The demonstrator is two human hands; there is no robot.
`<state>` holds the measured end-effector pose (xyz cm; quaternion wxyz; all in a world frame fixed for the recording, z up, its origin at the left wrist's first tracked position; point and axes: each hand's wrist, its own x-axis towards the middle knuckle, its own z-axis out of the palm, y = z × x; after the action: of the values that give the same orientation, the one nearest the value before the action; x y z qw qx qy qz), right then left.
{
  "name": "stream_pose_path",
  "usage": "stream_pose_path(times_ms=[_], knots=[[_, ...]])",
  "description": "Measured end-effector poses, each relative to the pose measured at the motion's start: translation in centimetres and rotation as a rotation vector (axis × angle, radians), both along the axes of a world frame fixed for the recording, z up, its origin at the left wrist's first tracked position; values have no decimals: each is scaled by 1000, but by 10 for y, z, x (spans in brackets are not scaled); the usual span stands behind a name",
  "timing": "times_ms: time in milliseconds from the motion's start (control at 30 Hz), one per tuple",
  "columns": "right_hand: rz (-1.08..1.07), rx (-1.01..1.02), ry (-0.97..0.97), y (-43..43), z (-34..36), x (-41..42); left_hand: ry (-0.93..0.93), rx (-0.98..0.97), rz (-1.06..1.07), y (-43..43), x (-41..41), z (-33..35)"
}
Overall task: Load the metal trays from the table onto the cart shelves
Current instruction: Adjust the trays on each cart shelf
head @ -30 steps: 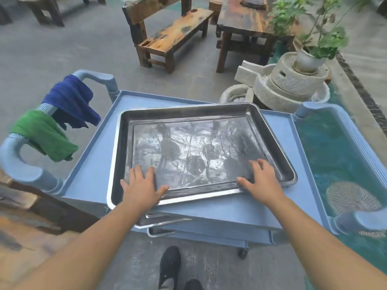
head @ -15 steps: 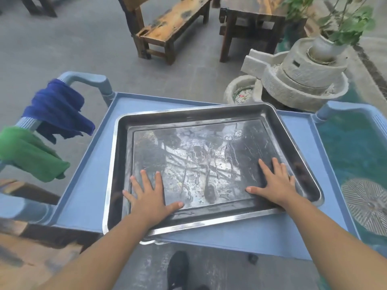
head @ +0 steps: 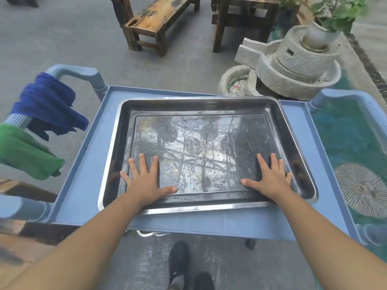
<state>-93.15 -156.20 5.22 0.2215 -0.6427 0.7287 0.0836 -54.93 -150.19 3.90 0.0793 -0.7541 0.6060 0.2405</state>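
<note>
- Big metal tray (head: 207, 151) is sitting flat on the top shelf of the blue cart (head: 92, 162), pretty much centred, with its near rim running along the shelf's near edge and its far rim close to the far edge.
- My left hand (head: 146, 183) is pressed palm-down inside the tray near its near-left corner, fingers (head: 142, 164) spread out flat, not wrapped around anything.
- My right hand (head: 270, 181) is doing the same near the near-right corner, open and flat on the tray floor, thumb pointing inward.
- Tray bottom is wet and streaky, lots of reflections in it.
- There's a strip of bare blue shelf on the left and right sides of the tray.
- Under the near edge of the top shelf I can see a bit of shiny metal rim (head: 150, 233) poking out, can't really tell what's down there beyond that.
- Blue cloth (head: 48, 103) and green cloth (head: 27, 151) are draped over the cart's left handle.
- Past the far edge of the cart: stone mill (head: 293, 59) with a potted plant (head: 335, 13) on top, plus a wooden bench (head: 155, 19).
- My black shoes (head: 180, 260) are on the floor below the cart's near edge.
</note>
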Motion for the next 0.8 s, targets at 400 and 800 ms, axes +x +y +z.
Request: stream_pose_path(times_ms=[400,800], knots=[[-82,22,39,29,-1,21,-47,-20,-125,-19,25,9],[38,-18,-22,31,-5,-3,-71,-78,-131,-1,16,9]])
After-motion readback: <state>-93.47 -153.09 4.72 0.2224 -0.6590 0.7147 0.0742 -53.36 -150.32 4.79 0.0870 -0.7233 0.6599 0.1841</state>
